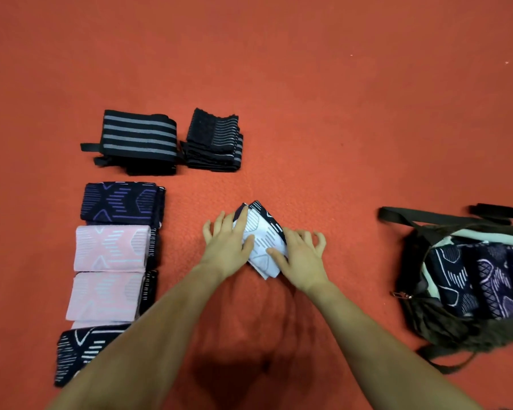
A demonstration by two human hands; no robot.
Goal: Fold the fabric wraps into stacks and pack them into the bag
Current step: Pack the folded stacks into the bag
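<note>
1. Head view, the step in hand: the folding looks to be under way; a white wrap point(261, 244) with dark edging lies folded on the red floor point(308, 113), between the row of finished stacks on the left and the bag point(444, 327) on the right; both hands are on it, seemingly flattening or squaring the fold.
2. Head view, what remains: the bag lies open with several dark patterned wraps point(483, 282) already inside; on the left wait a purple-patterned stack point(120, 202), two pink stacks point(110, 270), a dark stack with white lines point(80, 350) partly under the forearm, and further off a grey-striped stack point(138, 140) beside a smaller dark stack point(214, 142).
3. Head view, the next move: I judge the white wrap needs one more press or tuck, then a firm hold from both sides so the layers do not spring apart on the way to the bag.
4. Head view, the fingers: the left hand point(227, 241) lies flat on the wrap's left edge, fingers point(219, 221) spread and nearly straight; the right hand point(301, 255) presses the right edge, its thumb on the white cloth, its fingers point(314, 236) apart and bent, tips on the floor; neither hand is clamped round anything.
</note>
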